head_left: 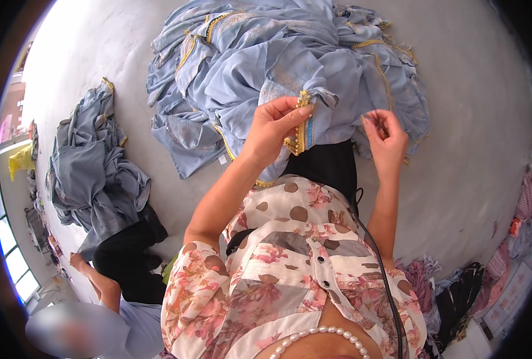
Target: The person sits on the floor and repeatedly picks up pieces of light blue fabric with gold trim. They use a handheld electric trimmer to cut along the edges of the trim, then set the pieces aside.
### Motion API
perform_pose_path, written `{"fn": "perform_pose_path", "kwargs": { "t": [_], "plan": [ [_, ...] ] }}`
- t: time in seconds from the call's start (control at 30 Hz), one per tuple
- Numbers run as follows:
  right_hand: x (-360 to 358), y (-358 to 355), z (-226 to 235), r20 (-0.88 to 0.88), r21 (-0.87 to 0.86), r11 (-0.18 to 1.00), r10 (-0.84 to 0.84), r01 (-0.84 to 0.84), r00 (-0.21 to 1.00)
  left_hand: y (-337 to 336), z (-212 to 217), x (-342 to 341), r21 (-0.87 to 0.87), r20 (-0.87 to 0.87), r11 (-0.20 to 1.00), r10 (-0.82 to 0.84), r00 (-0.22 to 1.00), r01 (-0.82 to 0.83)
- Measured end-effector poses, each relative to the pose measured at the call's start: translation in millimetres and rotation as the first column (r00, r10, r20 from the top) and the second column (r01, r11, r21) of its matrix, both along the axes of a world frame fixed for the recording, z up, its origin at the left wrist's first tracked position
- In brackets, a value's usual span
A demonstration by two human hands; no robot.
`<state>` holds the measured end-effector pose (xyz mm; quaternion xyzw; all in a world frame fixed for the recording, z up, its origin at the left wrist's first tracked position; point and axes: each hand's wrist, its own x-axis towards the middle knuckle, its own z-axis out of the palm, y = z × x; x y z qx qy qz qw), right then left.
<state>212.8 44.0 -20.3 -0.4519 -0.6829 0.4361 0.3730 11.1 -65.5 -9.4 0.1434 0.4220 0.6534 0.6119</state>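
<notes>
A large heap of light blue cloth (236, 78) with gold edging spreads over the floor and across my lap. My left hand (270, 127) pinches one edge of it, where a gold beaded trim (302, 136) with a turquoise strip stands up by the thumb. To the right, apart from that edge, my right hand (388, 139) is raised with thumb and fingertips drawn together. Whatever lies between those fingertips, if anything, is too small to make out. A small white tag (222, 160) shows beside the cloth's lower left border.
At left a co-worker in dark trousers (125, 260) sits with another pile of grey-blue cloth (95, 167). The floor (475, 119) is pale grey. Bundles of pink and dark fabric (457, 293) line the lower right. A dark cord (376, 251) hangs down my front.
</notes>
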Motion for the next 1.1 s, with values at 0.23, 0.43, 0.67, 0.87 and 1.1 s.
{"fn": "perform_pose_path", "kwargs": {
  "t": [0.23,0.43,0.67,0.87,1.1],
  "plan": [
    [-60.0,-4.2,56.9,0.018,0.349,0.854,0.405,-0.386,0.914,2.1,19.6,3.4,0.027,-0.095,0.996,-0.083,0.992,0.086],
    [-62.2,0.5,46.5,0.006,0.411,0.833,0.404,-0.37,0.915,-0.6,11.9,-0.3,0.037,-0.08,0.987,-0.154,0.985,0.157],
    [-61.7,3.1,60.0,-0.414,-0.093,0.935,0.277,-0.343,0.867,2.9,15.9,4.2,-0.042,0.084,0.996,-0.072,0.994,0.075],
    [-39.0,2.2,48.4,-0.066,0.062,0.973,0.228,-0.224,0.971,8.5,19.0,-0.3,-0.113,0.21,0.993,0.05,0.976,-0.027],
    [-39.2,-17.0,45.1,-0.077,0.067,0.977,0.208,-0.203,0.975,26.5,10.1,-19.6,0.013,0.134,0.999,0.033,0.99,-0.035]
  ]
}}
